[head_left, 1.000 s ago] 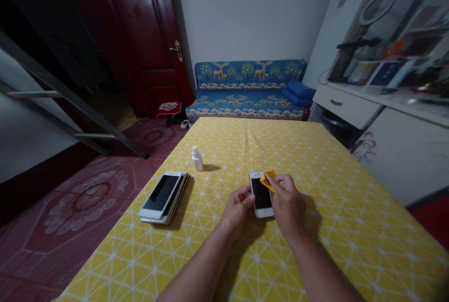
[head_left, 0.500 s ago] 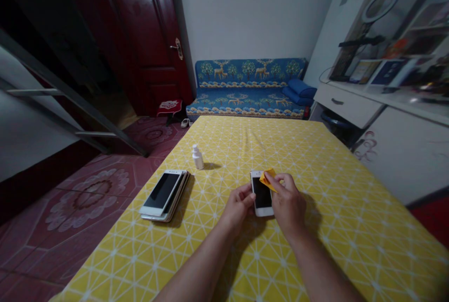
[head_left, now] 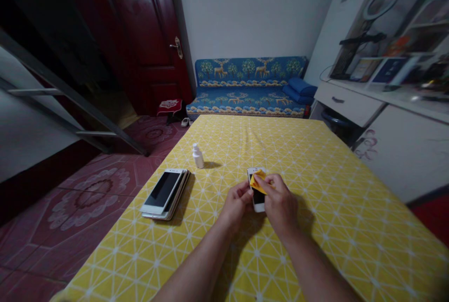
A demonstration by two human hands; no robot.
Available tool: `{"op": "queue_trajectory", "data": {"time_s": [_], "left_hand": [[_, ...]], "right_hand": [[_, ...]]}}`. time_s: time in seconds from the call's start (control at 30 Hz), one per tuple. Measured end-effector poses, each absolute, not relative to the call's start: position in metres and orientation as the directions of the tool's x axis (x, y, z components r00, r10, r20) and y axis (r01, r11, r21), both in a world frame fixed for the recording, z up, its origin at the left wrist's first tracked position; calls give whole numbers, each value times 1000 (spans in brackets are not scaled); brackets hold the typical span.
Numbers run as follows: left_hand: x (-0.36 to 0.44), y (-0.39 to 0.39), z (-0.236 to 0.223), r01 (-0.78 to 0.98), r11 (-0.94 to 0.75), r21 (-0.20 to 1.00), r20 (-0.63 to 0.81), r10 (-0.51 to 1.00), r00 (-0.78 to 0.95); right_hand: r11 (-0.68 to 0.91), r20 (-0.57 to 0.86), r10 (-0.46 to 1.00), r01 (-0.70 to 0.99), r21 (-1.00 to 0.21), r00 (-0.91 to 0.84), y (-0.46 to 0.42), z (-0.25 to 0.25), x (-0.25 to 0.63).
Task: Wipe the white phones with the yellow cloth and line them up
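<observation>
The large table under a yellow cover with white crossing lines (head_left: 224, 154) fills the lower part of the view; behind it stands a long blue sofa with a pattern of deer and trees (head_left: 242, 77). The person's left hand (head_left: 235, 204) and right hand (head_left: 281, 204) meet near the middle of the table; to the left of them lies a slightly uneven stack of flat smartphones, the top one white with a black screen (head_left: 163, 192); between the hands is a small white smartphone with a dark screen (head_left: 259, 206); a small upright white plastic bottle (head_left: 198, 158) stands beyond the stack; the smallest is a folded yellow-orange soft cloth (head_left: 257, 178), which covers the upper part of the phone's screen.

The phone could turn or slide, if the right hand presses at the upper end while the left hand grips only one edge; the folded cloth could also slip, and then a bare fingertip could smear the glass.

The left fingers are narrowly closed, the thumb at the phone's left edge; the right fingers are bunched tightly, pinching the cloth against the screen; whether the phone touches the table cannot be told.
</observation>
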State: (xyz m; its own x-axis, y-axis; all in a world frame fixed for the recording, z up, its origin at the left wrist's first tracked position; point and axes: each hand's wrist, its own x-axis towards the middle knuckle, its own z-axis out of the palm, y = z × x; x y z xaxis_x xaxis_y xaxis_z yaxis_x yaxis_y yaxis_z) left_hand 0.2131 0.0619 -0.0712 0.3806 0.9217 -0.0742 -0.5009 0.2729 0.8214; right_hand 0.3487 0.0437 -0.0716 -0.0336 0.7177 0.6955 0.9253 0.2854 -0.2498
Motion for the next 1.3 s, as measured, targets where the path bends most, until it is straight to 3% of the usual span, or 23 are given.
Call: {"op": "queue_trajectory", "data": {"time_s": [0.17,0.4,0.63,0.9,1.17,1.3], "left_hand": [[210,63,-67,-486,261,834,-45,910,412],[212,62,-72,-471,267,841,-88,926,368],[209,63,-67,-484,264,834,-57,914,401],[209,64,-69,-495,249,832,-88,942,324],[207,65,-67,-485,277,829,-72,914,400],[208,65,-69,-480,276,833,-83,919,384]], "right_hand": [[188,689,723,947,-262,47,45,-73,360],[303,689,722,924,-235,-62,41,-72,340],[175,693,718,949,-263,59,44,-72,358],[364,653,747,899,-243,-126,37,-71,336],[200,663,747,933,-299,52,44,-77,358],[330,666,744,898,-292,-57,40,-73,345]]}}
